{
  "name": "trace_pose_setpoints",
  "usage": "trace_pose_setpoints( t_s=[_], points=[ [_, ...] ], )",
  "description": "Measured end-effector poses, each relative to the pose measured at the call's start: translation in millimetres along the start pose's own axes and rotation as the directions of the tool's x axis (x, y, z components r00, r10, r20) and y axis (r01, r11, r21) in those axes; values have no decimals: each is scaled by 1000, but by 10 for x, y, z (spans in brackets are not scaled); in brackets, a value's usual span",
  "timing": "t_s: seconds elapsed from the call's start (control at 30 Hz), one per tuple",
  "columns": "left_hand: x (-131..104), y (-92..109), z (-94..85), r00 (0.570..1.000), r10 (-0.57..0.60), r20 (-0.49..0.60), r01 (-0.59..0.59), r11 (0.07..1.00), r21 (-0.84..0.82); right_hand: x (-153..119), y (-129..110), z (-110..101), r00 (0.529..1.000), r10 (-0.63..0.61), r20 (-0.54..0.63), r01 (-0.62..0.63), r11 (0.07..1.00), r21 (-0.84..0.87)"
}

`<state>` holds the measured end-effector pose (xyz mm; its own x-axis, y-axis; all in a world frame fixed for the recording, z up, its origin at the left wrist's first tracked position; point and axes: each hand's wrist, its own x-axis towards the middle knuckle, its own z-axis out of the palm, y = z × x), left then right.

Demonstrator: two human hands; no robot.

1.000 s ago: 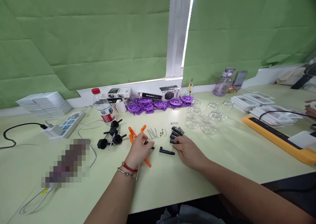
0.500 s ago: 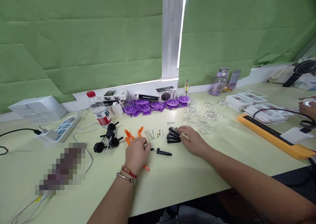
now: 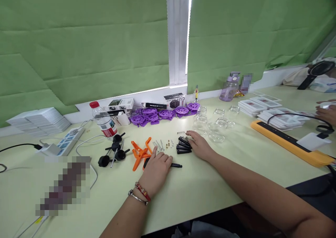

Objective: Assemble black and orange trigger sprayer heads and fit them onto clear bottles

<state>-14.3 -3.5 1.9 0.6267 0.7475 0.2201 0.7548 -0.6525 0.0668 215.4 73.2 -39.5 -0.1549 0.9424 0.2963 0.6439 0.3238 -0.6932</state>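
My left hand (image 3: 158,166) lies low over the table, its fingers over one end of a black rod-like part (image 3: 176,165); whether it grips the part is hidden. Orange clamp-like pieces (image 3: 140,154) lie just left of it. My right hand (image 3: 199,144) rests with fingers apart at the right side of a fanned pile of black parts (image 3: 183,147). Behind that pile is a small spring (image 3: 181,133). Metal pins (image 3: 162,144) and small brass pieces (image 3: 168,144) lie between the orange pieces and the black pile.
Purple wheel-like parts (image 3: 166,114) line the back. Clear glass-like pieces (image 3: 216,136) stand right of my right hand. Black knobs (image 3: 120,154), a bottle (image 3: 106,124) and a power strip (image 3: 69,142) are left. An orange power strip (image 3: 286,142) and another person's hand (image 3: 327,113) are right.
My left hand has moved right from the orange pieces and turned palm down over the black part. My right hand stays by the black pile. The view has shifted slightly.
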Motion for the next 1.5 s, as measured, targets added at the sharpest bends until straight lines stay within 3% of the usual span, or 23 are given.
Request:
trace_pose_setpoints(
  t_s=[0.1, 0.23, 0.37, 0.5, 0.63, 0.7, 0.77, 0.83, 0.97, 1.03, 1.17, 1.23, 1.4, 1.5],
  points=[
    [6, 15, 39, 998, -23, 60, 23, 1000, 8, -125, -184, -109, 996, -88, 19, 88, 996, -6],
    [9, -5, 50, 998, -49, 47, 50, 999, -15, -273, -489, -133, 934, -212, 286, 217, 976, 14],
    [-3, -56, 55, 994, -108, -16, 106, 989, -105, -305, -651, -34, 893, -140, 429, 186, 980, -68],
    [-15, -84, 84, 961, -250, -115, 213, 940, -268, -244, -659, 9, 882, -111, 459, 80, 993, 85],
    [4, -34, 109, 884, -428, -190, 260, 787, -559, -216, -605, -7, 903, -80, 421, -22, 972, 233],
    [22, 3, 110, 850, -507, -142, 273, 655, -705, -228, -572, -3, 917, -48, 396, -73, 955, 287],
    [37, 27, 109, 844, -532, -74, 292, 571, -768, -247, -541, 13, 925, -19, 379, -119, 934, 338],
    [44, 24, 116, 860, -509, -45, 318, 601, -733, -262, -517, 35, 930, 0, 369, -149, 915, 376],
    [38, -61, 162, 913, -406, -38, 337, 804, -490, -270, -492, 61, 930, 24, 367, -176, 905, 388],
    [38, -110, 175, 928, -368, -57, 317, 862, -394, -269, -484, 66, 921, 55, 385, -211, 903, 376],
    [55, -121, 162, 909, -350, -226, 253, 894, -369, -268, -470, 72, 900, 126, 418, -310, 858, 410],
    [64, -91, 167, 907, -340, -248, 234, 898, -372, -269, -463, 77, 899, 134, 418, -323, 847, 423],
    [72, -54, 230, 951, -310, -7, 299, 923, -240, -284, -402, 104, 902, 145, 407, -305, 880, 363],
    [88, -54, 220, 961, -271, 57, 277, 946, -166, -294, -358, 120, 905, 141, 401, -288, 898, 334]
  ],
)
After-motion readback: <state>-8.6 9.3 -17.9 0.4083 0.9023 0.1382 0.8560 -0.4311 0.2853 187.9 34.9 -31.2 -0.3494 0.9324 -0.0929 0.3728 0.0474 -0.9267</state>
